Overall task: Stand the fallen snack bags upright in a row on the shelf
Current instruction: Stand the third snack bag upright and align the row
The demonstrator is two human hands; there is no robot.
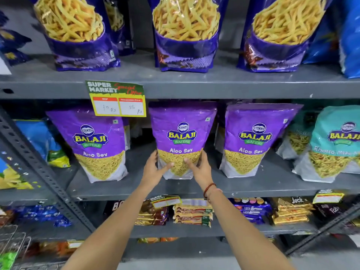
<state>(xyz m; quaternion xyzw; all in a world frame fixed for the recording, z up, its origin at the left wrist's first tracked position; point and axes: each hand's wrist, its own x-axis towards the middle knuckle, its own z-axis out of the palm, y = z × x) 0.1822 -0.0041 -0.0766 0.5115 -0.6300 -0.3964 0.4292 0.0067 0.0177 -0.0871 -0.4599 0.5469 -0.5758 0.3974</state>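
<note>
- Middle shelf (243, 189), grey metal: carrying three purple Aloo Sev bags in a row, all appearing upright, with gaps between them; teal bag (335, 145) standing further to the right.
- Centre bag (182, 133): standing on its base between the two palms, long axis running vertically, top edge leaning slightly back toward the rear of the shelf; well apart from left bag (97, 141) and right bag (253, 137), roughly midway between them.
- Left hand (153, 168): pressing against the lower left edge of the centre bag, thumb reaching across the clear front panel; fingers (154, 155) curling round the side, partly hidden behind the bag.
- Right hand (200, 168): mirroring on the lower right edge, thumb lying across the front, fingers (203, 155) wrapping the side; red thread bracelet (209, 189) circling the wrist.
- Both sets of fingers closing on the same bag, gripping it low, near the base; neither hand noticeably nearer than the other.
- Relation governing the next move, as a judgement: bag lying directly ahead of and between the hands, with its weight sitting above the grip; likely calling for a small squaring of the base and then a symmetrical release, to avoid toppling forward.
- Price tag (116, 99): hanging from the shelf edge above, overlapping the top of the left bag.
</note>
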